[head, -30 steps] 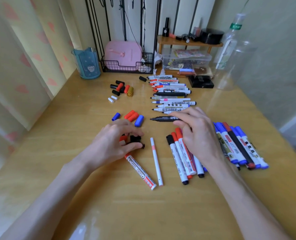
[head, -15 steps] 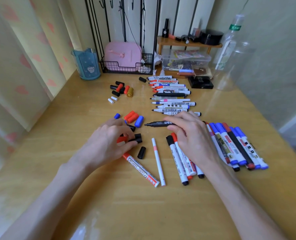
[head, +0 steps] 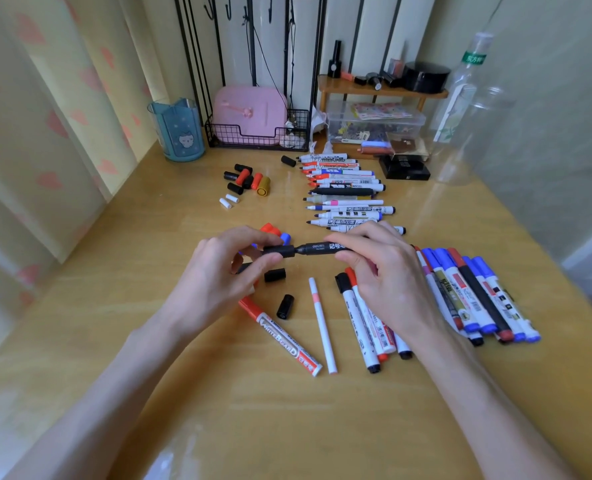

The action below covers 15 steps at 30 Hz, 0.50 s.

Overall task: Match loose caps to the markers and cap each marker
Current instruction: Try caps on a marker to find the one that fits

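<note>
**Black cap meets black marker**

Above mid-table, left hand (head: 214,275) pinches a short black plastic cap (head: 280,251) at the tip of a black printed marker (head: 317,247). Right hand (head: 388,271) grips the barrel. Probably best kept in line and pushed straight until seated. Glossy yellow wooden table (head: 287,427). Uncapped markers (head: 346,199) in a row at the far side, loose caps (head: 246,180) to their left. Heart-patterned curtain (head: 45,133) on the left.

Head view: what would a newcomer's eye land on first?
Both hands meet mid-table: the left hand pinches a black cap at the tip end of the black marker gripped by the right hand. Behind them lies a row of uncapped markers; capped markers fan out at right.
</note>
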Each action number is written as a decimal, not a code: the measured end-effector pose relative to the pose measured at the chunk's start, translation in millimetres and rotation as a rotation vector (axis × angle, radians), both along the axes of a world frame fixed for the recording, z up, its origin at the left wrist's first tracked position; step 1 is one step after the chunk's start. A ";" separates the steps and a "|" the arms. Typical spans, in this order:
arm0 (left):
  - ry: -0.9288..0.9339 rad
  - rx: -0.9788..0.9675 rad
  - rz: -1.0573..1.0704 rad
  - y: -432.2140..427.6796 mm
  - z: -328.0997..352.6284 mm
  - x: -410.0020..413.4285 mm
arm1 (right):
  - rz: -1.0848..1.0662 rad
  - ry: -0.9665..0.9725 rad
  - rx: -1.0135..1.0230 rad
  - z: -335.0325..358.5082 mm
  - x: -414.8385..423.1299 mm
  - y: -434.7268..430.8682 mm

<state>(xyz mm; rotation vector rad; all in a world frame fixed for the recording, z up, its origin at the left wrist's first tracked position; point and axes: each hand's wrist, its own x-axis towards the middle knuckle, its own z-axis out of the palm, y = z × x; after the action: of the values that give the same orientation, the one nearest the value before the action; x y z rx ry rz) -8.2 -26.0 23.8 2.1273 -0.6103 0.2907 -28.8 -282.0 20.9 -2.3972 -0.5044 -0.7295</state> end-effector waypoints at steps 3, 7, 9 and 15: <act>0.004 0.034 -0.012 -3.9 -5.6 -0.3 | 0.027 -0.016 -0.030 -1.5 0.2 1.6; 0.056 0.010 -0.009 -7.4 -9.7 -0.7 | 0.040 -0.031 -0.046 -2.1 -0.6 3.0; 0.055 -0.024 0.020 -7.9 -10.2 -1.3 | 0.040 -0.029 -0.037 -2.8 -2.2 6.4; 0.041 -0.060 0.026 -4.3 -8.6 -0.3 | 0.059 0.018 0.012 -7.7 -2.9 11.7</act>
<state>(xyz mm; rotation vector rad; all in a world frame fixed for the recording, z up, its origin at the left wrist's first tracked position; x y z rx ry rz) -8.5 -30.3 15.2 2.0796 -0.5441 0.2762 -31.7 -270.3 13.2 -2.3648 -0.5595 -0.6822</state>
